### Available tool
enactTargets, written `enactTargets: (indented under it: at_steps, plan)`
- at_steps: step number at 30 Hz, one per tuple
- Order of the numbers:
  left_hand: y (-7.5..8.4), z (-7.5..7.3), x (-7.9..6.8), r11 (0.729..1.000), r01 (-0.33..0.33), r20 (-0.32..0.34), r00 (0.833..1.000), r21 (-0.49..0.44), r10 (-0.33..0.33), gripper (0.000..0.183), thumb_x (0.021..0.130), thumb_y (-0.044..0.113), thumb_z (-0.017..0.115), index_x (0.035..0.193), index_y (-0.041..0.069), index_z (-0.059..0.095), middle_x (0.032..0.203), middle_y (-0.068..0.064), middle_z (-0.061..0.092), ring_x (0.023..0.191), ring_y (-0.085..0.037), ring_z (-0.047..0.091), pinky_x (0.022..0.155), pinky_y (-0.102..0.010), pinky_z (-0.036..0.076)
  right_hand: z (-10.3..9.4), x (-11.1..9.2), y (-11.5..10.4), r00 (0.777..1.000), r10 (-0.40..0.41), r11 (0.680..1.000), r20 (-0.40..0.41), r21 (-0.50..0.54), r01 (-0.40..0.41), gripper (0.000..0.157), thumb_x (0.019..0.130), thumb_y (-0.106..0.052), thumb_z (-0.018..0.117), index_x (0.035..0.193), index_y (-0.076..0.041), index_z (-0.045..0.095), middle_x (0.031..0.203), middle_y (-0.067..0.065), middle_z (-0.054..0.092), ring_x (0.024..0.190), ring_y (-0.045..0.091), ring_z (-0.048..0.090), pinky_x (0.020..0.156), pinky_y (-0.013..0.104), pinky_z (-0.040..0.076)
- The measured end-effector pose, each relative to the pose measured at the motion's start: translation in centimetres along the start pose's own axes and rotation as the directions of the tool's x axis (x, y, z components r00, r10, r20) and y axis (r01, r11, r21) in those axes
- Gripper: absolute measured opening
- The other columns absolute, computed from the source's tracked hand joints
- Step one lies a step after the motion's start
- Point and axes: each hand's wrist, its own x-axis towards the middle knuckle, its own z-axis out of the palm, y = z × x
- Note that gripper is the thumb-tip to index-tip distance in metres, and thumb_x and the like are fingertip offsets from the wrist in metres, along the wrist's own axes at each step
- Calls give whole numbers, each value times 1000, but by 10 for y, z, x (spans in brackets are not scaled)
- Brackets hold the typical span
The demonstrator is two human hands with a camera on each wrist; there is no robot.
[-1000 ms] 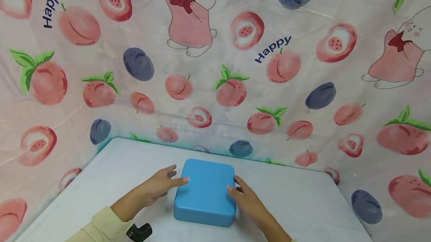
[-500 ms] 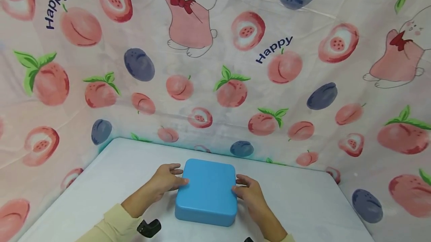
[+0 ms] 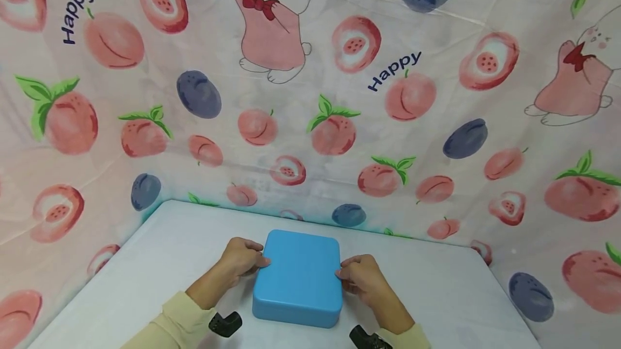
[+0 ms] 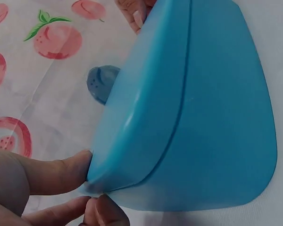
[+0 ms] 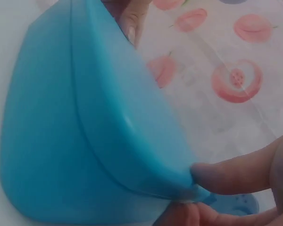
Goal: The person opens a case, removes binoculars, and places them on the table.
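A blue plastic box with rounded corners lies on the white table between my hands. A seam runs round its side, below the lid. My left hand pinches the lid's rim at the left side, thumb on the top edge and curled fingertips under the rim in the left wrist view. From the other side, my right hand pinches the rim the same way, its thumb and fingers seen in the right wrist view. The lid sits on the box in the head view; what is inside is hidden.
The white table extends around the box. Behind it and at the sides hangs a curtain printed with peaches, plums and rabbits. Black devices are worn at both wrists, beneath the cream sleeves.
Both hands' fingers have curled in from a more spread pose to pinch the lid's rim. The right thumb has moved from the top to the edge. The box has barely shifted.
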Motion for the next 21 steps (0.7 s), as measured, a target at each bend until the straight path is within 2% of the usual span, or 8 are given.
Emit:
enactTargets:
  at_steps: [4,9,13,21]
  plan:
    - [-2,3,0,1000,15,-19,1000,-17,-16,36,82,-2,82,115,-10,70,112,-22,69,84,-21,62,69,-29,57,0,-1,-2,999,42,999,7,-28,-42,23,88,4,71,108,12,62,88,12,63,71,19,59,64,31,55]
    - [-2,4,-1,1000,17,-30,999,-17,-18,33,83,-1,82,113,-11,71,109,-21,70,82,-20,60,68,-29,55,0,-3,0,998,59,998,16,-28,-59,24,88,4,73,106,12,60,83,11,63,66,16,59,61,28,54]
    - [-1,3,-1,1000,22,-30,999,-22,-22,34,83,-1,82,114,-11,70,107,-20,70,79,-20,60,67,-28,55,1,-4,-2,999,50,998,19,-31,-50,24,87,4,73,106,13,60,83,11,63,67,17,59,61,28,55]
    - [0,4,-2,998,43,-37,998,-45,-45,38,83,1,82,118,-11,70,101,-17,70,75,-20,58,65,-28,54,4,-10,-12,1000,8,994,-10,-113,-9,27,86,1,77,103,11,58,83,13,59,66,19,57,59,30,54]
